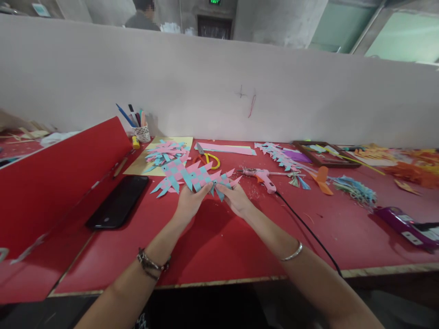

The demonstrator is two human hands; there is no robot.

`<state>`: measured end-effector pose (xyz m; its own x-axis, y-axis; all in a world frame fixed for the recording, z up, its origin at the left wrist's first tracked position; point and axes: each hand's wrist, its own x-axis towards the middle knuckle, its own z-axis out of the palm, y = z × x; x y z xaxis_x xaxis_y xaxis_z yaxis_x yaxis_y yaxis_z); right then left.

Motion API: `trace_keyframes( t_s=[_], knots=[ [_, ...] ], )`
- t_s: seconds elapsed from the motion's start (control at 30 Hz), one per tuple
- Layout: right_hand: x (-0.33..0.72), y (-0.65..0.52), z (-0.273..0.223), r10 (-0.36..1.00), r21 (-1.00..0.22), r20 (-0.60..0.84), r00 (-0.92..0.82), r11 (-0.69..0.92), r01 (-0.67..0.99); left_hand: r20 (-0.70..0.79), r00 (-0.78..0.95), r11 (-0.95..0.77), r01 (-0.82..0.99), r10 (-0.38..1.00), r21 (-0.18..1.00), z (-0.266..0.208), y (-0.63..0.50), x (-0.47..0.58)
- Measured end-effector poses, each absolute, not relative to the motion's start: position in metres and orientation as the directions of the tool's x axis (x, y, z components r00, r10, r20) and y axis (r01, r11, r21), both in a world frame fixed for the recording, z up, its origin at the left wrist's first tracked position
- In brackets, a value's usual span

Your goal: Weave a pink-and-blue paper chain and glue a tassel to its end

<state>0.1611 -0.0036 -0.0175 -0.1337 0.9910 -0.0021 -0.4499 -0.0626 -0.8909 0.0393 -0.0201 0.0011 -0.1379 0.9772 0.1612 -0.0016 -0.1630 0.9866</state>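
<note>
Just above the red table, a pink and light-blue woven paper fish (206, 179) is pinched between both hands. My left hand (191, 200) has its thumb on top, near the middle of the fish. On the other side, my right hand (236, 197) grips the pointed strips close to a small dark eye. More woven paper of the same colours (174, 171) shows just beyond my left hand; I cannot tell whether it is held or lies on the table. Scissors with yellow and red handles (209, 159) lie behind the fish. My fingers underneath are hidden.
A pink glue gun (263, 178) with a black cord lies to the right. A phone (118, 202) and a raised red board (61, 183) are at left. Behind are paper strips (226, 148), a pen cup (141, 133) and a brown tray (329, 155). A purple power strip (404, 226) sits far right.
</note>
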Motion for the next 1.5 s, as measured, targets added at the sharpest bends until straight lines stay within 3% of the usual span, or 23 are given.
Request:
trace_keyframes(
  t_s=[0.33, 0.63, 0.97, 1.17, 1.4, 1.5],
  knots=[
    [0.163, -0.003, -0.021, 0.984, -0.918, 0.053, -0.171, -0.020, -0.396, 0.189, -0.122, -0.185, 0.046, 0.974, 0.982, -0.001, -0.017, 0.037],
    [0.182, 0.008, -0.009, 0.975, -0.957, 0.143, -0.170, 0.093, -0.273, 0.262, -0.277, -0.262, 0.038, 0.925, 0.964, 0.007, -0.016, 0.034],
    [0.171, 0.000, -0.008, 0.963, -0.945, 0.112, -0.247, 0.026, -0.325, 0.417, -0.176, -0.400, 0.127, 0.892, 0.908, 0.007, -0.015, 0.032],
    [0.169, -0.001, -0.014, 0.964, -0.948, 0.176, -0.200, 0.112, -0.297, 0.403, -0.057, -0.394, 0.124, 0.913, 0.911, 0.003, -0.016, 0.031],
    [0.170, 0.001, -0.013, 0.976, -0.941, 0.179, -0.122, 0.133, -0.310, 0.407, 0.061, -0.409, 0.259, 0.911, 0.875, 0.007, -0.016, 0.027],
    [0.173, 0.001, -0.009, 0.979, -0.934, 0.162, -0.123, 0.112, -0.340, 0.380, -0.006, -0.364, 0.272, 0.925, 0.891, 0.005, -0.013, 0.026]
  ],
)
